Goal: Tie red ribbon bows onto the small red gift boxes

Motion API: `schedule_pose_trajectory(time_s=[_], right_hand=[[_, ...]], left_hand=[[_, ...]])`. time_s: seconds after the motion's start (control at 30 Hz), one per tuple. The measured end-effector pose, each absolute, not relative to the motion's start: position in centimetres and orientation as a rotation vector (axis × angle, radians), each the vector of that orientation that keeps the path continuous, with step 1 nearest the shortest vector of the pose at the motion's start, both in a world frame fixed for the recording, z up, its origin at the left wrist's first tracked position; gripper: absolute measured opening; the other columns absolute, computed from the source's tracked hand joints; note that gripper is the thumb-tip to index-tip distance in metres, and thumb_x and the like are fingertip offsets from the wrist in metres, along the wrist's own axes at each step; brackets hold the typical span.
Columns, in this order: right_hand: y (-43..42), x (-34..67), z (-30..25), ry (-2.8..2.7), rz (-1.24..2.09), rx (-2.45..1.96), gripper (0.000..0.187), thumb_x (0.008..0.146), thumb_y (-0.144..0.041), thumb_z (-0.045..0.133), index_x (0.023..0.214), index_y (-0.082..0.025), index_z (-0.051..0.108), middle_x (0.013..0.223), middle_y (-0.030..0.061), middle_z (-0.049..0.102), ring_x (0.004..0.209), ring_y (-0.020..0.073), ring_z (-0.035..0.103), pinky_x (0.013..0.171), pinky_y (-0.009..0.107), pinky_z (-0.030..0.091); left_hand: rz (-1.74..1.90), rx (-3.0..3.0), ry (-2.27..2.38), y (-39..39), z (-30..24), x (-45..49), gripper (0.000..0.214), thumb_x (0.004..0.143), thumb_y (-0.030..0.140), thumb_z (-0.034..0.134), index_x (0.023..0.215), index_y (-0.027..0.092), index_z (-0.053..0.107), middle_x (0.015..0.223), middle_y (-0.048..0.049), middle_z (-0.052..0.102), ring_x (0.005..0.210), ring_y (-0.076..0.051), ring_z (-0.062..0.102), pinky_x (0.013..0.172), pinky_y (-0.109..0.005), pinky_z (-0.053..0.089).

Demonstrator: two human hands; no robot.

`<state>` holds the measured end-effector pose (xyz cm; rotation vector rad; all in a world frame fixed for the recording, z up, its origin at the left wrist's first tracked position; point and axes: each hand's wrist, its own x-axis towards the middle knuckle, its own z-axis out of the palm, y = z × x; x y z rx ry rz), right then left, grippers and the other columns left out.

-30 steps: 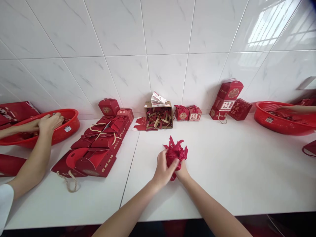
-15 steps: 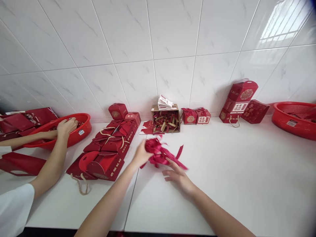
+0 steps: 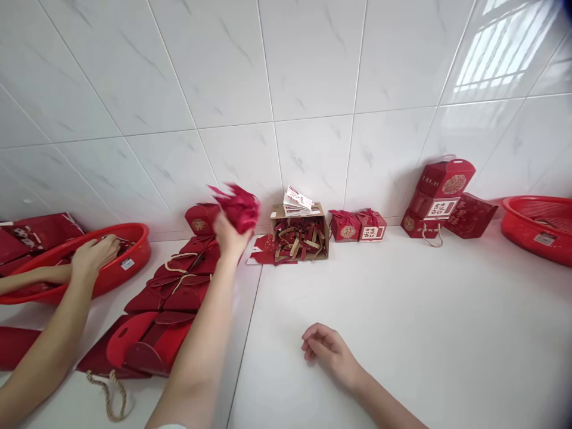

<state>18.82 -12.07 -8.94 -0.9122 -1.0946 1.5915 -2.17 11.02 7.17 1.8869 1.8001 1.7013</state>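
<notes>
A bunch of crimson ribbons is gripped in my left hand, raised near the wall over the far end of the red gift boxes. Its loose ends are blurred by motion. My right hand rests low over the white table, its fingers curled in loosely and nothing visible in them. Beyond the hands, a small cardboard box full of red and tan strips stands against the wall, a stack of white cards on top.
At left, a person's hand reaches into a red plastic basket. Two small red boxes with bows sit by the wall, and a stack of red boxes is farther right. Another red basket is at the right edge.
My left hand has lifted the ribbon bunch off the table, up and to the left. My right hand has come away from the ribbons, drawn back toward me, and its fingers have curled.
</notes>
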Motion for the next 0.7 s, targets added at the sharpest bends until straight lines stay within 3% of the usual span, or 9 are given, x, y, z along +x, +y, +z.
schedule_pose_trajectory(time_s=[0.07, 0.2, 0.27, 0.37, 0.53, 0.63, 0.7], right_hand=[[-12.0, 19.0, -8.8, -1.079, 1.614, -0.903, 0.027, 0.085, -0.045, 0.062, 0.088, -0.018, 0.061, 0.081, 0.0039, 0.062, 0.069, 0.0149, 0.057, 0.067, 0.031, 0.044], [-12.0, 19.1, -8.5, -1.074, 1.644, -0.917, 0.026, 0.084, -0.043, 0.063, 0.087, -0.018, 0.062, 0.081, 0.0036, 0.062, 0.07, 0.0149, 0.057, 0.068, 0.03, 0.044], [-12.2, 19.1, -8.3, -1.075, 1.639, -0.934, 0.024, 0.084, -0.041, 0.063, 0.086, -0.018, 0.062, 0.081, 0.0035, 0.062, 0.07, 0.0147, 0.057, 0.068, 0.03, 0.044], [-12.2, 19.2, -8.2, -1.082, 1.638, -0.959, 0.02, 0.084, -0.037, 0.063, 0.085, -0.017, 0.062, 0.081, 0.0034, 0.061, 0.07, 0.0145, 0.057, 0.068, 0.03, 0.043], [-12.1, 19.2, -8.1, -1.076, 1.646, -0.964, 0.018, 0.082, -0.035, 0.064, 0.085, -0.017, 0.062, 0.08, 0.0032, 0.061, 0.069, 0.0142, 0.056, 0.067, 0.03, 0.043], [-12.0, 19.3, -8.2, -1.072, 1.644, -0.954, 0.019, 0.081, -0.036, 0.065, 0.084, -0.017, 0.062, 0.08, 0.0033, 0.062, 0.069, 0.0144, 0.056, 0.067, 0.03, 0.043], [-12.0, 19.3, -8.4, -1.07, 1.645, -0.944, 0.019, 0.081, -0.036, 0.065, 0.085, -0.017, 0.062, 0.08, 0.0035, 0.062, 0.069, 0.0146, 0.057, 0.066, 0.03, 0.043]], left_hand=[[1.418, 1.895, 1.996, 11.5, 4.0, -0.8, 0.045, 0.09, 0.038, 0.056, 0.129, 0.015, 0.05, 0.132, -0.0118, 0.051, 0.115, -0.026, 0.055, 0.097, -0.052, 0.045], [0.947, 1.968, 2.104, 11.1, -0.3, -0.2, 0.048, 0.085, 0.031, 0.064, 0.128, 0.014, 0.052, 0.135, -0.0145, 0.05, 0.127, -0.031, 0.044, 0.105, -0.049, 0.038], [0.734, 2.023, 2.073, 10.6, -1.5, -0.5, 0.048, 0.084, 0.031, 0.066, 0.126, 0.013, 0.054, 0.13, -0.0148, 0.054, 0.126, -0.03, 0.046, 0.103, -0.046, 0.04], [0.478, 2.049, 2.04, 9.4, -3.4, -0.8, 0.04, 0.087, 0.036, 0.062, 0.121, 0.015, 0.056, 0.129, -0.0111, 0.055, 0.119, -0.027, 0.052, 0.099, -0.05, 0.043], [0.334, 2.064, 2.072, 6.5, -6.9, -0.9, 0.051, 0.092, 0.04, 0.052, 0.138, 0.02, 0.044, 0.149, -0.0132, 0.037, 0.136, -0.034, 0.035, 0.109, -0.058, 0.029], [0.362, 2.094, 2.094, 5.2, -8.0, -0.8, 0.053, 0.095, 0.038, 0.038, 0.144, 0.017, 0.035, 0.153, -0.0128, 0.033, 0.143, -0.036, 0.021, 0.113, -0.053, 0.02], [0.382, 2.106, 2.111, 4.7, -8.2, -0.7, 0.054, 0.096, 0.037, 0.034, 0.145, 0.014, 0.032, 0.151, -0.0131, 0.038, 0.143, -0.036, 0.022, 0.114, -0.05, 0.02]])
